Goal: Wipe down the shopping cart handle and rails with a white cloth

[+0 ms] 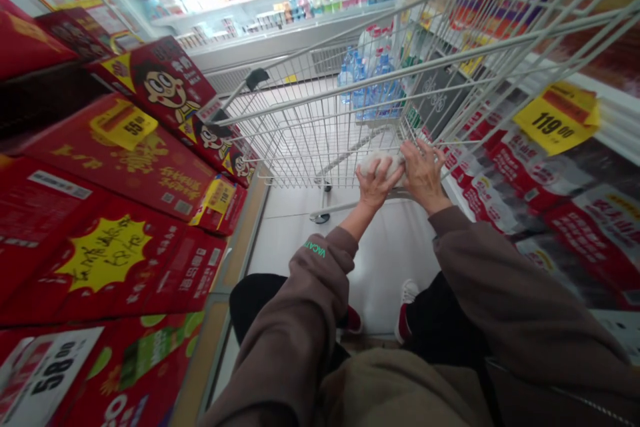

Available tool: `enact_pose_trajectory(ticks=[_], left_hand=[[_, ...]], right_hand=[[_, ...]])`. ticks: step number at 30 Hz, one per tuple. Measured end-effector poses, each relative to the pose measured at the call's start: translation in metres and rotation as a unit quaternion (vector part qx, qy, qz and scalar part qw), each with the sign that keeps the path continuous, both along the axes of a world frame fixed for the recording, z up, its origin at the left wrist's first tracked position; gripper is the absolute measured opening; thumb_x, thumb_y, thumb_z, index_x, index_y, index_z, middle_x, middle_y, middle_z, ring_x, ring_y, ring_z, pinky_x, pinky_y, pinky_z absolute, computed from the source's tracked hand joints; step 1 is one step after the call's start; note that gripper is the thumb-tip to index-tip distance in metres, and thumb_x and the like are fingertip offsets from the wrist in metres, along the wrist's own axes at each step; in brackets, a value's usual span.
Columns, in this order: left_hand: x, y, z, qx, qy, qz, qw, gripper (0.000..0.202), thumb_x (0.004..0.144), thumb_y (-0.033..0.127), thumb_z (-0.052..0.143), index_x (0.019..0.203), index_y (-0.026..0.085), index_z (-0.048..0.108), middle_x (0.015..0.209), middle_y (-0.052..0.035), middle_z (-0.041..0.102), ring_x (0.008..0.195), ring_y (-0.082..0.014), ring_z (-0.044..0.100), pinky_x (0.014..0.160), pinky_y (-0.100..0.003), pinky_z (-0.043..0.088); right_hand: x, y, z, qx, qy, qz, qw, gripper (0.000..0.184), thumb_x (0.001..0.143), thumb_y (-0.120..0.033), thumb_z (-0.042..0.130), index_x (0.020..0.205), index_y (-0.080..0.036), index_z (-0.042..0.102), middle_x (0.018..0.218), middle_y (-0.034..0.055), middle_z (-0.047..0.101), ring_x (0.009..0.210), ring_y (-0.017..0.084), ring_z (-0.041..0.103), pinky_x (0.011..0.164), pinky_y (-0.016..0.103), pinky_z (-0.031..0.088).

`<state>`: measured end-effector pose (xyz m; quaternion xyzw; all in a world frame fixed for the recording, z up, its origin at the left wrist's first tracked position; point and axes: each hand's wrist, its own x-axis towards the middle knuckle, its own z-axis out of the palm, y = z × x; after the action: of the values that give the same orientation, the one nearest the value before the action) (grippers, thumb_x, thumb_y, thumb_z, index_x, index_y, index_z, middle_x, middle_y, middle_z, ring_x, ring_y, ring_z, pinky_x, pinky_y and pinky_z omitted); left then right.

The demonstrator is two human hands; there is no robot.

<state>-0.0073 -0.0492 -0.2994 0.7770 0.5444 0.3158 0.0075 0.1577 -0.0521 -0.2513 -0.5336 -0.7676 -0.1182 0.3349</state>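
My left hand and my right hand rest at the rear of a white wire shopping cart. My left hand curls over a soft white package, and my right fingertips press beside it, gripping the cart's rear edge. The cart's handle is hidden beneath my hands. Several blue-capped water bottles and white plastic jugs stand inside the far end of the cart. Brown sleeves cover both my arms.
Stacked red snack cartons with yellow price signs line the aisle on the left. Red-labelled goods and a yellow 119 tag are on the right. Lit store shelves stand ahead, beyond the cart.
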Motion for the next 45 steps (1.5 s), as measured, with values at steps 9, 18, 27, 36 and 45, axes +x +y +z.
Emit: enact_pose_trajectory(ticks=[9, 18, 27, 36, 45], left_hand=[[-0.011, -0.019, -0.013, 0.013, 0.058, 0.006, 0.998, 0.033, 0.107, 0.032, 0.048, 0.126, 0.046, 0.071, 0.144, -0.0023, 0.065, 0.141, -0.0271, 0.053, 0.120, -0.066, 0.037], [-0.040, -0.004, -0.018, 0.062, -0.034, 0.103, 0.992, 0.030, 0.107, 0.032, 0.048, 0.119, 0.035, 0.076, 0.139, -0.0090, 0.067, 0.141, -0.0285, 0.052, 0.125, -0.070, 0.027], [-0.065, 0.009, -0.027, 0.134, -0.062, 0.082, 0.986, 0.027, 0.105, 0.038, 0.051, 0.119, 0.040, 0.074, 0.134, -0.0053, 0.069, 0.139, -0.0276, 0.053, 0.128, -0.070, 0.015], [-0.092, -0.009, -0.033, 0.155, -0.080, 0.148, 0.973, 0.026, 0.104, 0.035, 0.054, 0.112, 0.038, 0.079, 0.128, -0.0077, 0.070, 0.131, -0.0276, 0.054, 0.125, -0.066, 0.026], [-0.128, -0.015, -0.026, 0.088, -0.030, 0.193, 0.977, 0.027, 0.101, 0.021, 0.058, 0.114, 0.035, 0.078, 0.135, -0.0079, 0.069, 0.135, -0.0288, 0.052, 0.117, -0.066, 0.037]], right_hand=[[-0.006, -0.003, 0.003, -0.013, 0.002, -0.016, 1.000, 0.072, 0.080, -0.005, 0.044, 0.151, -0.017, 0.048, 0.151, 0.0143, 0.061, 0.146, 0.033, 0.045, 0.116, 0.057, 0.025], [-0.034, -0.002, 0.014, 0.025, -0.004, 0.037, 0.999, 0.069, 0.083, -0.005, 0.042, 0.150, -0.019, 0.049, 0.154, 0.0136, 0.059, 0.149, 0.029, 0.044, 0.119, 0.056, 0.021], [-0.050, 0.000, 0.012, 0.011, -0.021, 0.036, 0.999, 0.071, 0.081, -0.006, 0.044, 0.152, -0.016, 0.045, 0.157, 0.0164, 0.054, 0.151, 0.031, 0.039, 0.119, 0.056, 0.021], [-0.058, -0.002, 0.011, -0.008, -0.023, 0.005, 1.000, 0.069, 0.080, -0.003, 0.044, 0.148, -0.013, 0.049, 0.142, 0.0163, 0.063, 0.148, 0.033, 0.037, 0.119, 0.058, 0.021], [-0.101, -0.006, 0.017, -0.010, -0.073, 0.075, 0.994, 0.075, 0.081, -0.005, 0.048, 0.155, -0.018, 0.047, 0.160, 0.0158, 0.050, 0.153, 0.035, 0.032, 0.119, 0.060, 0.015]])
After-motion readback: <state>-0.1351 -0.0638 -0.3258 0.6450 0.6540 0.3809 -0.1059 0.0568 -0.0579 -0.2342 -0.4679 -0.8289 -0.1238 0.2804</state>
